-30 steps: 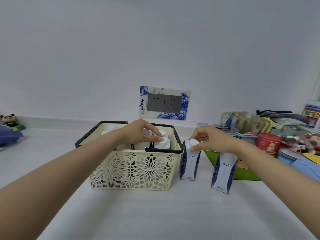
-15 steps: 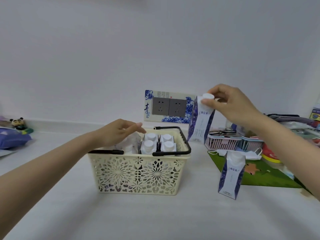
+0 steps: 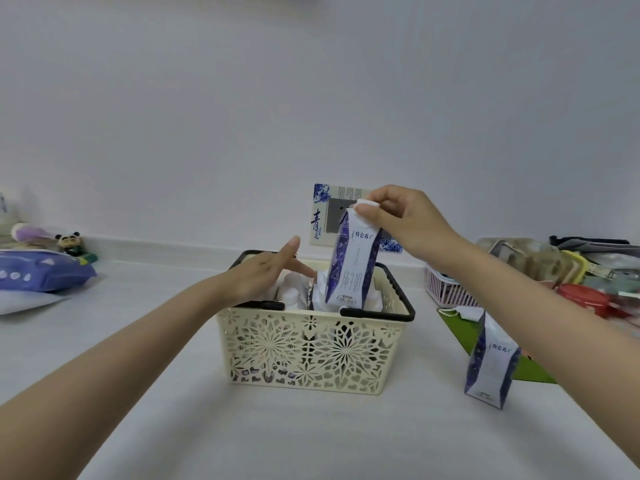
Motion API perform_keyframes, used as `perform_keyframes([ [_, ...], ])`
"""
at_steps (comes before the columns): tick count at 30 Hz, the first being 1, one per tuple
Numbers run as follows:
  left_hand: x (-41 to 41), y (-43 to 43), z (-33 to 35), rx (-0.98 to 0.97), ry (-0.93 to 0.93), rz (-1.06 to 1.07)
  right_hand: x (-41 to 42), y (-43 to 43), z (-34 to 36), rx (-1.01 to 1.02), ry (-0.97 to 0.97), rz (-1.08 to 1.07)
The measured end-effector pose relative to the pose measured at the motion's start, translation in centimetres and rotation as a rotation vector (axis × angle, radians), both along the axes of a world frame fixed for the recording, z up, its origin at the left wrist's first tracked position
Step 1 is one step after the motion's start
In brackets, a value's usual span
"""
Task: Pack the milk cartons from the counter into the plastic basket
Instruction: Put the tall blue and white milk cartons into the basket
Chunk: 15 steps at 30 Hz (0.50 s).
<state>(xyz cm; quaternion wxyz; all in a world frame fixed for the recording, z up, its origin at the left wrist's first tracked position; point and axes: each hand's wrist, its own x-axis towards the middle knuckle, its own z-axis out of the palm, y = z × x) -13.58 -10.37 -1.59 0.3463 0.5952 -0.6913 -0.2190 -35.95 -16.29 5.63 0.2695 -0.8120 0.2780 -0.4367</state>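
Two milk cartons show outside the basket's stock. One carton point(image 3: 349, 261) hangs upright over the right half of the plastic basket point(image 3: 311, 348), pinched by its white cap in the closed fingertips of the right hand point(image 3: 401, 220); its base is level with the front rim. The second carton point(image 3: 490, 362) stands, leaning slightly, on the worktop point(image 3: 294, 434) to the right of the basket, apart from it, at the near edge of a green mat point(image 3: 460, 332).

Left hand point(image 3: 266, 275) is spread flat over the basket's left half, fingers extended, gripping nothing; whether it touches the white caps point(image 3: 292, 289) packed below cannot be told. Both black handles point(image 3: 377, 313) lie folded down on the rim, the right one just below the hanging carton.

Obstructions: a pink slotted tray point(image 3: 446, 292) and a heap of mixed goods, blurred, fill the back right corner of the worktop. A purple packet point(image 3: 41, 275) and a small panda figure point(image 3: 71, 242) sit at the back left edge. The front of the worktop and the strip left of the basket are bare.

Writing: both cartons read 特仑苏; the held one also carries 纯牛奶. The blue-and-white socket surround point(image 3: 320, 216) on the wall shows 青.
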Motion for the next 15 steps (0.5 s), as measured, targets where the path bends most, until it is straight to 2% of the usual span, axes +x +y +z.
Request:
perform_keyframes([
  [6,-0.6,0.1,0.5,-0.034,0.028,-0.101,1.3,-1.7,0.2,0.060,0.092,-0.013],
  [10,-2.1,-0.7,1.2,-0.040,0.125,-0.109,2.8,-2.5,-0.2,0.107,0.154,-0.014],
  [15,-1.6,-1.2,0.9,-0.039,0.243,-0.141,3.7,-1.6,-2.1,0.087,0.136,0.018],
])
